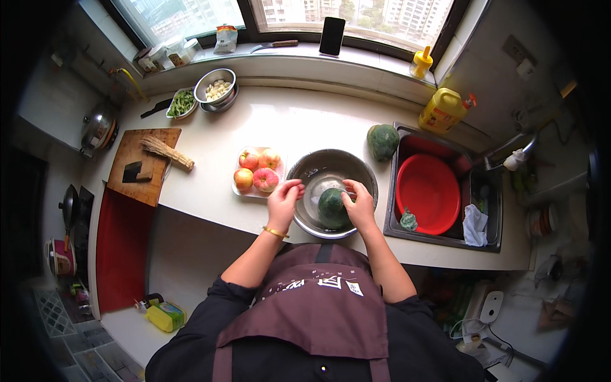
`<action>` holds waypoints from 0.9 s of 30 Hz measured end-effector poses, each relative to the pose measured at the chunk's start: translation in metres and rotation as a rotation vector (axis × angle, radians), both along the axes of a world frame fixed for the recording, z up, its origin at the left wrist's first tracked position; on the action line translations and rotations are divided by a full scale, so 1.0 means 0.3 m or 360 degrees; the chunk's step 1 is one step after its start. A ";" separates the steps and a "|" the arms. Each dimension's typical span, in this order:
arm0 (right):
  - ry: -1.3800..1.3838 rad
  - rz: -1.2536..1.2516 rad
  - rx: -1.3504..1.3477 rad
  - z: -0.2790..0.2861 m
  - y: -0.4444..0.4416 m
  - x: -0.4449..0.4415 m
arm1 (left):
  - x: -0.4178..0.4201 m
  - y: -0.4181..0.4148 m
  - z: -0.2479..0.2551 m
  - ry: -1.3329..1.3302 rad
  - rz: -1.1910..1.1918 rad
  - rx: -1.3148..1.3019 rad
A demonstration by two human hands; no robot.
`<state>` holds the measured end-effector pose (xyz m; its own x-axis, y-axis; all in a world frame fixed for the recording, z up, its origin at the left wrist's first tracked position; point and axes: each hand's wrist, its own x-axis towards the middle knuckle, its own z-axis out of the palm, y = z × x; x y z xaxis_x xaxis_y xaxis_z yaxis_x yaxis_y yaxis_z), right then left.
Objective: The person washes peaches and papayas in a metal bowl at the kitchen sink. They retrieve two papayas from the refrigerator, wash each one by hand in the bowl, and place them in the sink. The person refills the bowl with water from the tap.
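Note:
A dark green squash (331,208) sits inside a wide stainless steel bowl (305,222) at the counter's front edge. My right hand (359,204) is at the squash's right side, thumb close against it and fingers curved above. A small pale glint shows between that thumb and the fingers; what it is cannot be made out. Over the bowl's left rim is my left hand (285,198), its fingertips drawn together with nothing visible in them. Left of the bowl, a white tray (236,190) carries several red apples (266,179).
A second green squash (383,143) stands beside the sink (389,210), which holds a red basin (428,193). At left, a cleaver (133,173) and a straw brush (167,152) lie on a wooden board (125,153). Behind are a garlic bowl (215,86) and greens (182,103).

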<state>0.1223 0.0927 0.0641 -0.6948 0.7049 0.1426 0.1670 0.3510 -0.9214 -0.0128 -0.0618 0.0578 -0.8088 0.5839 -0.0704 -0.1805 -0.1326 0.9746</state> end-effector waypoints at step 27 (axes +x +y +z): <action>-0.0768 -0.0311 0.0003 -0.093 -0.081 -0.024 | -0.342 -0.149 -0.439 -0.1791 0.0485 0.0056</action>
